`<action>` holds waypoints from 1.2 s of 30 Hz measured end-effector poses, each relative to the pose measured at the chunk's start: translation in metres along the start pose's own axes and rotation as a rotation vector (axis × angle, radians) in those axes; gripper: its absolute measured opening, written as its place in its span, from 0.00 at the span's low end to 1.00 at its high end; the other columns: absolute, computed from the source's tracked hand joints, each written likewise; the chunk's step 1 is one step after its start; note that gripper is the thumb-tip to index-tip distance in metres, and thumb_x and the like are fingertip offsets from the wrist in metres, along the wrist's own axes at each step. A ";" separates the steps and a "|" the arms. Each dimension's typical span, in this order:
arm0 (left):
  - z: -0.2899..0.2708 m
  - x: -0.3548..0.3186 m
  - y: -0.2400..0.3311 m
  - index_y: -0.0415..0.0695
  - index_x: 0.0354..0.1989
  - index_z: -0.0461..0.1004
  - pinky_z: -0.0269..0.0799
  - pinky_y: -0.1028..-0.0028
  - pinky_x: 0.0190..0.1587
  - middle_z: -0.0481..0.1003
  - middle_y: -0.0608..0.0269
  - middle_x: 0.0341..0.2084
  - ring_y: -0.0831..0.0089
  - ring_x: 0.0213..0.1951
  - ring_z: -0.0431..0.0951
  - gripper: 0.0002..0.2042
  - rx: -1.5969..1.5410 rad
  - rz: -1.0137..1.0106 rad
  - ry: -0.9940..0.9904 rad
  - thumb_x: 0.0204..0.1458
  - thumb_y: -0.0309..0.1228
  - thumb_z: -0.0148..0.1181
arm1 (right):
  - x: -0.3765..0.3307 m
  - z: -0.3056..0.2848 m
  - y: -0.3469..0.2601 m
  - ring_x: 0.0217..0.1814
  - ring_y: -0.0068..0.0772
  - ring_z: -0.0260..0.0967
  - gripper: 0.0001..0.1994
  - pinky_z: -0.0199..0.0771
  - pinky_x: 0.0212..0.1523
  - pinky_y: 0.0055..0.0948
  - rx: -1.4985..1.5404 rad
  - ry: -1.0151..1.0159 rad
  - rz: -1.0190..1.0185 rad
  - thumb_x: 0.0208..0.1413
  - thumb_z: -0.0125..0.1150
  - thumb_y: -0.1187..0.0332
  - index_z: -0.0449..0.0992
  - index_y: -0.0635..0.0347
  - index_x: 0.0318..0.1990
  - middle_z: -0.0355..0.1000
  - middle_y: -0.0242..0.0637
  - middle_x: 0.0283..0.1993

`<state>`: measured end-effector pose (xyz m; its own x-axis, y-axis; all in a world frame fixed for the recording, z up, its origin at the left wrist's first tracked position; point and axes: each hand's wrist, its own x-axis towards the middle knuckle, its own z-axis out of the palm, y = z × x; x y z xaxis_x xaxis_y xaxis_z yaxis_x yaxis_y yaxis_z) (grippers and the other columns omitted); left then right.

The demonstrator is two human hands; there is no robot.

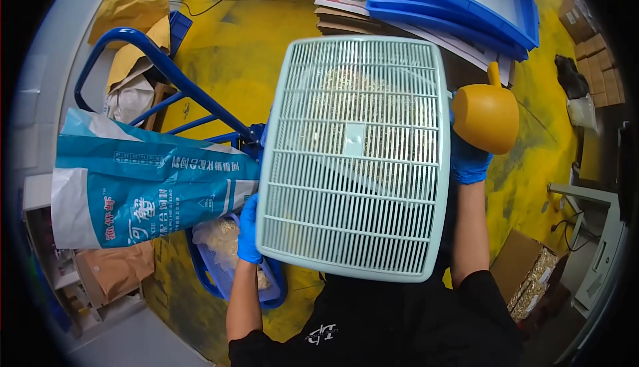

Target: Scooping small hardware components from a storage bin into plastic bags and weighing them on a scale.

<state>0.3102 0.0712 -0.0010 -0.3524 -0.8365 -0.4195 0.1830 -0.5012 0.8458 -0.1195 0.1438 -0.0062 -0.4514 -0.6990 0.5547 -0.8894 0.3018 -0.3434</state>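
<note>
The left hand [249, 231] grips the slatted green basket [354, 140] by its left edge, above the yellow floor [266, 24]. An orange cup [486, 119] partly hides the right hand [470, 164], at the basket's right edge; its grip cannot be determined.

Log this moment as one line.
left hand: grips pale green rectangular slatted plastic basket; right hand: partly hidden behind rounded orange cup; basket's left: teal and white sack

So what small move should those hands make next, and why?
Perhaps set the yellow cup aside: it seems to crowd the right hand, partly hidden behind it, while the left hand grips the slatted tray's edge.
</note>
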 end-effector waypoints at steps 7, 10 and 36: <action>-0.008 0.026 -0.027 0.39 0.48 0.64 0.67 0.75 0.44 0.69 0.63 0.41 0.73 0.41 0.70 0.18 0.508 -0.075 -0.137 0.47 0.23 0.55 | -0.008 0.036 0.028 0.47 0.37 0.66 0.21 0.64 0.49 0.35 -0.016 0.047 0.035 0.46 0.59 0.54 0.70 0.53 0.46 0.70 0.35 0.44; -0.001 0.062 -0.009 0.40 0.47 0.65 0.67 0.76 0.43 0.70 0.63 0.38 0.74 0.37 0.70 0.17 0.624 0.234 -0.033 0.46 0.23 0.54 | -0.011 0.045 0.029 0.45 0.38 0.66 0.20 0.64 0.47 0.35 0.295 -0.031 0.161 0.45 0.60 0.56 0.70 0.55 0.45 0.70 0.36 0.43; 0.042 0.134 0.030 0.40 0.27 0.71 0.64 0.76 0.26 0.68 0.60 0.16 0.73 0.21 0.67 0.11 0.932 0.240 0.219 0.47 0.36 0.57 | -0.016 0.067 0.050 0.51 0.37 0.63 0.21 0.62 0.52 0.33 0.901 -0.143 0.383 0.49 0.56 0.55 0.67 0.55 0.49 0.66 0.36 0.49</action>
<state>0.2302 -0.0463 -0.0180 -0.2056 -0.9629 -0.1750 -0.6018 -0.0166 0.7985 -0.1521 0.1270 -0.0831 -0.6312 -0.7467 0.2097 -0.2710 -0.0410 -0.9617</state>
